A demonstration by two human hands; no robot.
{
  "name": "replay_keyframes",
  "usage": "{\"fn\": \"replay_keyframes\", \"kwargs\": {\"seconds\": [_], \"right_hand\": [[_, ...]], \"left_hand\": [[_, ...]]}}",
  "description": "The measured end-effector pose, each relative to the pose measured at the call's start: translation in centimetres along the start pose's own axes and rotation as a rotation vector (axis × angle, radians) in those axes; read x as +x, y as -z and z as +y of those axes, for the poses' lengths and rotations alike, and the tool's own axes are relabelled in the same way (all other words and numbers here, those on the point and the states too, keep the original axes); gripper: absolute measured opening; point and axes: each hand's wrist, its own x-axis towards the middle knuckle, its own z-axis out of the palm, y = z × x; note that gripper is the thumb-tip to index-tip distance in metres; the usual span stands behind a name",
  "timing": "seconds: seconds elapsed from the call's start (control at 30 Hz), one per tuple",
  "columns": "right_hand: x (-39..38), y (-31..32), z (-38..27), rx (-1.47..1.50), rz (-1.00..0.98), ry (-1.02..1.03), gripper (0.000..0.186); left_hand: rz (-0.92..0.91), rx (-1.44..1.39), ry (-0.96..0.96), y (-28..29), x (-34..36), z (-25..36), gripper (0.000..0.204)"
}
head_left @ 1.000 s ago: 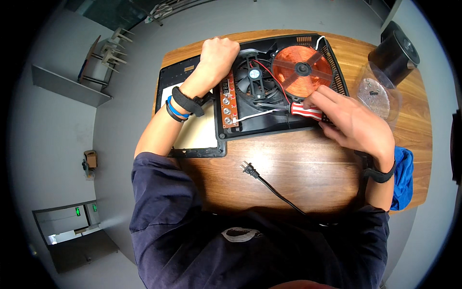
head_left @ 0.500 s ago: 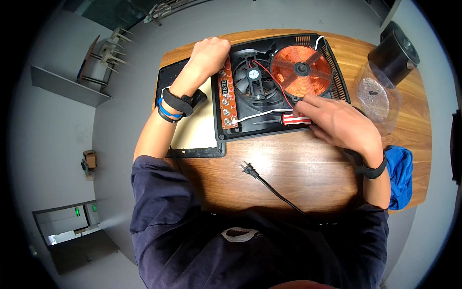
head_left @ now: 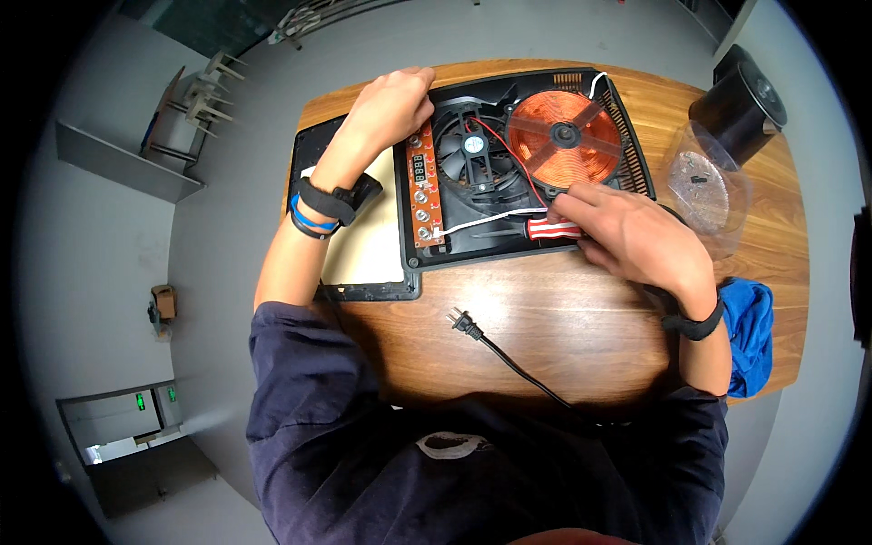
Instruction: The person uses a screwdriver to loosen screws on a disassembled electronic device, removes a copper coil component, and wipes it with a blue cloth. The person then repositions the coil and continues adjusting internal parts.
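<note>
An opened induction cooker base (head_left: pixel 627 154) lies on the wooden table (head_left: pixel 563 327). Inside it are a copper coil (head_left: pixel 563 136), a black fan (head_left: pixel 472 150) and an orange circuit board (head_left: pixel 425 186). My left hand (head_left: pixel 386 109) rests on the base's upper left corner, beside the board. My right hand (head_left: pixel 636 236) grips a screwdriver with a red and white striped handle (head_left: pixel 550 228), its shaft pointing left over the base's front part. A white wire runs from the board toward the handle.
The cooker's detached top cover (head_left: pixel 363 263) lies left of the base. A power plug and black cord (head_left: pixel 472 329) trail across the table's front. A clear plastic container (head_left: pixel 704 182), a black cylinder (head_left: pixel 740 104) and a blue cloth (head_left: pixel 749 331) sit at right.
My right hand has shifted left along the base's front edge with the screwdriver. My left hand has moved slightly up onto the base's corner.
</note>
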Motion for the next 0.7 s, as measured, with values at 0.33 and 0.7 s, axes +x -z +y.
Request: {"fn": "replay_keyframes", "kwargs": {"seconds": [0.33,0.7], "right_hand": [[1.2,-0.5,-1.7,-0.053,0.100,0.036,0.032],[3.6,-3.2,-4.7,0.139,0.306,0.158,0.018]], "left_hand": [[0.014,-0.591,-0.001,6.1,-7.9,10.5,0.039],[-0.003,-0.843,-0.106,5.1,-11.3,14.5,0.035]]}}
